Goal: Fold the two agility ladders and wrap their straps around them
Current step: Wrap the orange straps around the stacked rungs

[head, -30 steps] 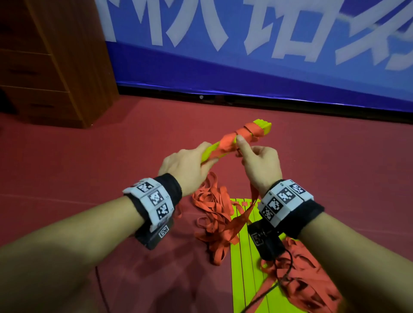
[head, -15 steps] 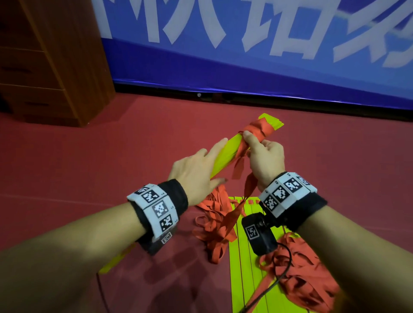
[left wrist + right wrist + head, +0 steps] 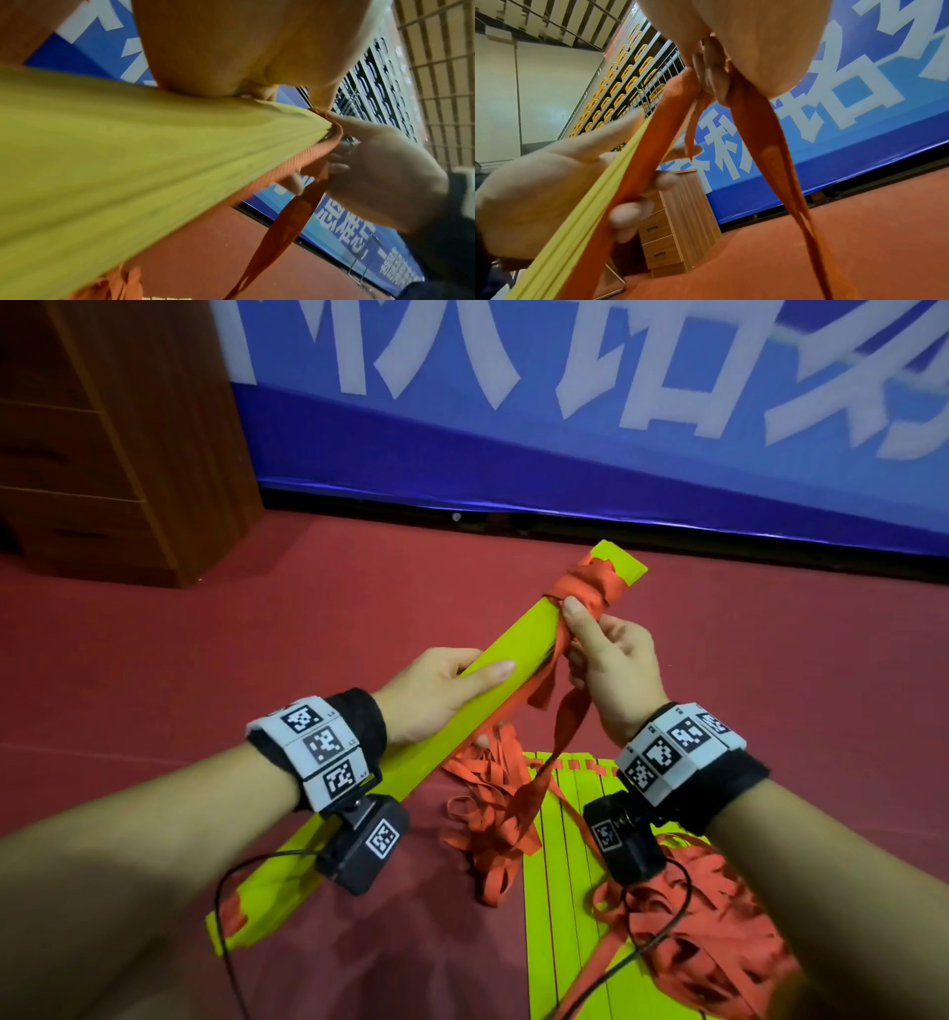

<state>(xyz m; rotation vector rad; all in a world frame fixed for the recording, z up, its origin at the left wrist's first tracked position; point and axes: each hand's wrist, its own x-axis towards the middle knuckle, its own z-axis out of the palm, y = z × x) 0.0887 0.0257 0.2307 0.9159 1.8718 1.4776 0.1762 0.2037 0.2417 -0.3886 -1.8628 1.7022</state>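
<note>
I hold a folded stack of yellow-green ladder rungs (image 3: 503, 649) slanted above the red floor, its far end wound with red strap (image 3: 590, 582). My left hand (image 3: 441, 690) grips the stack near its middle, thumb on top and fingers curled underneath (image 3: 628, 213). My right hand (image 3: 611, 660) pinches the red strap (image 3: 757, 121) just below the wound part, thumb against the stack. Loose strap hangs down from that hand (image 3: 282, 233). The second ladder's rungs (image 3: 570, 865) lie flat on the floor below my wrists, with red strap piled beside them (image 3: 719, 942).
A tangle of red strap (image 3: 493, 814) lies on the floor left of the flat rungs. A wooden drawer cabinet (image 3: 102, 428) stands at the back left. A blue banner wall (image 3: 565, 428) runs along the back. Black camera cables (image 3: 226, 916) hang from my wrists.
The rung stack has swung round so its broad yellow face shows and its length reaches under my left wrist. My left hand closed round it, and my right hand shifted a little along the wound strap.
</note>
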